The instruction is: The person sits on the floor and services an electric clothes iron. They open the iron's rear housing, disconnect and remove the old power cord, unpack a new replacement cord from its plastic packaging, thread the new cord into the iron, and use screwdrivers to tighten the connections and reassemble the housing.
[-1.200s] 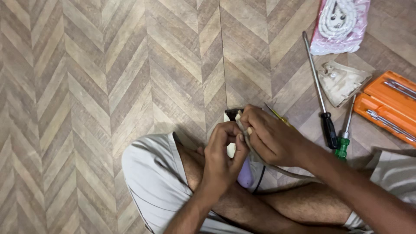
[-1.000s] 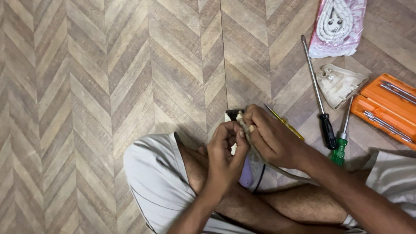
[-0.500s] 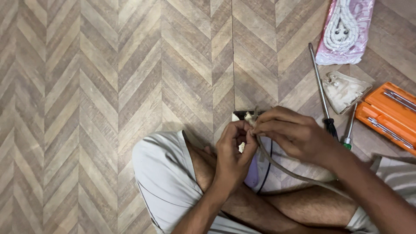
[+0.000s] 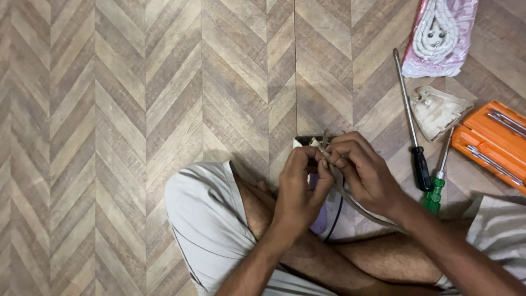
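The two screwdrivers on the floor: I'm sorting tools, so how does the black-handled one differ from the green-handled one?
The black-handled screwdriver has a long bare metal shaft; the green-handled screwdriver has a shorter, thinner one. The black-handled one leans up to the left, the green-handled one up to the right. Both lie untouched on the wooden herringbone floor, handles nearest the person.
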